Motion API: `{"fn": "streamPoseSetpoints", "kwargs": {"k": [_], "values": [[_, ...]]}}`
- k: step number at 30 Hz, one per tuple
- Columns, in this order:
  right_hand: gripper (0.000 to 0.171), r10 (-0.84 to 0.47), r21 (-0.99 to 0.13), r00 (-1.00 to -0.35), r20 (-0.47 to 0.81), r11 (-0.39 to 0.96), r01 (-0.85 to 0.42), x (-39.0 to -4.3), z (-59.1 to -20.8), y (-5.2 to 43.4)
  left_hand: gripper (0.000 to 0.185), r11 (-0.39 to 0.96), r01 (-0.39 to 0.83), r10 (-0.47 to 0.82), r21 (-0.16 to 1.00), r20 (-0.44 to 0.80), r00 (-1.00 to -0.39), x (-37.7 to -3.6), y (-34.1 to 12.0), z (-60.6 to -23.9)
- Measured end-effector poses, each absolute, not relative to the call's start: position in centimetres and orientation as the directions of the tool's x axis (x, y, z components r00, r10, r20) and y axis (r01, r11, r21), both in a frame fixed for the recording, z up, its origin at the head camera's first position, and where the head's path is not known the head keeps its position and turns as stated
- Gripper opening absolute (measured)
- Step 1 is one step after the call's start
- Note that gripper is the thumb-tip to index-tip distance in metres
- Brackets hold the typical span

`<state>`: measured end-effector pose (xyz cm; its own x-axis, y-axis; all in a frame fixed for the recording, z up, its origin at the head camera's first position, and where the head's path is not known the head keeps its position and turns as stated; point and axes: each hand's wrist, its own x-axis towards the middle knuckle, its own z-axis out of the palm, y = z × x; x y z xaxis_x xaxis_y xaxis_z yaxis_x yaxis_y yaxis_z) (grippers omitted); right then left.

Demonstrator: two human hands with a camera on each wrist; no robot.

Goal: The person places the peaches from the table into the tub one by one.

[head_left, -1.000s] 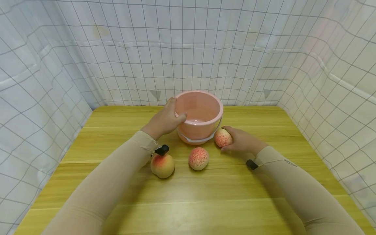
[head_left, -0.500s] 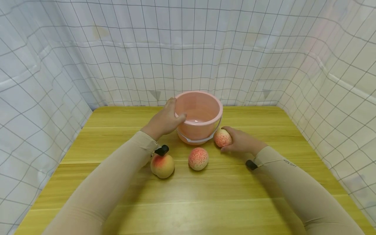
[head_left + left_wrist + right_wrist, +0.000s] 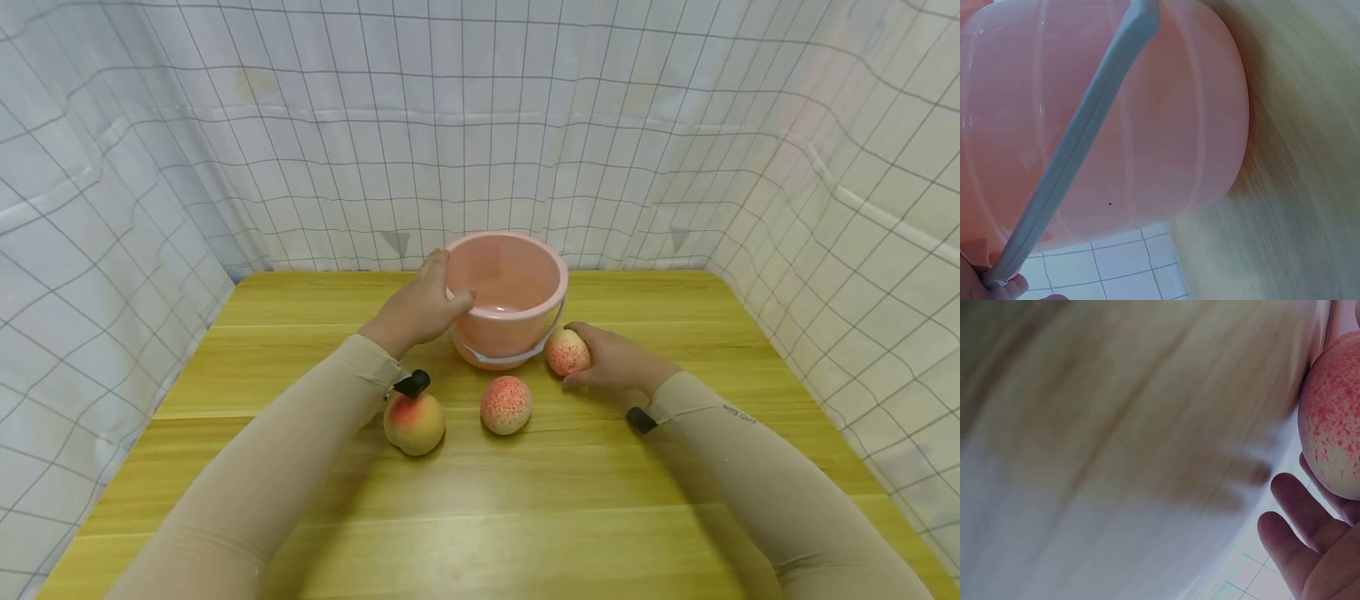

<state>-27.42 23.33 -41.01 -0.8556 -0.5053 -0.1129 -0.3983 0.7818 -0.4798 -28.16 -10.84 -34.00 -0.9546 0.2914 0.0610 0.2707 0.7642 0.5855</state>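
Presently the left hand point(image 3: 420, 308) grips the near-left rim of the pink bucket point(image 3: 517, 287), thumb hooked over the edge and fingers curled against the outer wall. That bucket stands upright toward the back of the yellow wooden table point(image 3: 525, 492), its pale grey handle point(image 3: 498, 357) lying down across the front; the left wrist view shows the same handle point(image 3: 1079, 147) running across the pink wall point(image 3: 1166, 125).

Right hand point(image 3: 618, 360) is curled round a speckled peach point(image 3: 567, 352), which sits on the table just beside the bucket's right front; whether it touches the bucket cannot be told. From the right wrist view the peach point(image 3: 1334, 425) rests against the fingers point(image 3: 1300, 509), the rest of that frame being blurred.

Two further fruits lie on the table nearer the person: a red-speckled peach point(image 3: 506, 405) in front of the bucket, and a yellow-red peach point(image 3: 414, 423) to its left, close under the left sleeve point(image 3: 300, 450). Both are apart from each other and from either hand.

White gridded sheeting point(image 3: 480, 125) encloses the table on three sides
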Motion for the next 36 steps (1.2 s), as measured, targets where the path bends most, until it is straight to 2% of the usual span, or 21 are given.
{"fn": "streamPoseSetpoints", "kwargs": {"k": [16, 36], "values": [[0.090, -0.493, -0.506, -0.866, -0.088, 0.771, -0.388, -27.8, -41.5, 23.7, 0.096, 0.760, 0.272, 0.292, 0.590, 0.063, -0.954, -28.2, -10.8, -33.9], [0.078, -0.481, -0.541, -0.875, -0.047, 0.749, -0.383, -27.4, -40.4, 24.2, 0.098, 0.756, 0.264, 0.288, 0.599, 0.058, -0.956, -28.0, -10.7, -34.0]]}}
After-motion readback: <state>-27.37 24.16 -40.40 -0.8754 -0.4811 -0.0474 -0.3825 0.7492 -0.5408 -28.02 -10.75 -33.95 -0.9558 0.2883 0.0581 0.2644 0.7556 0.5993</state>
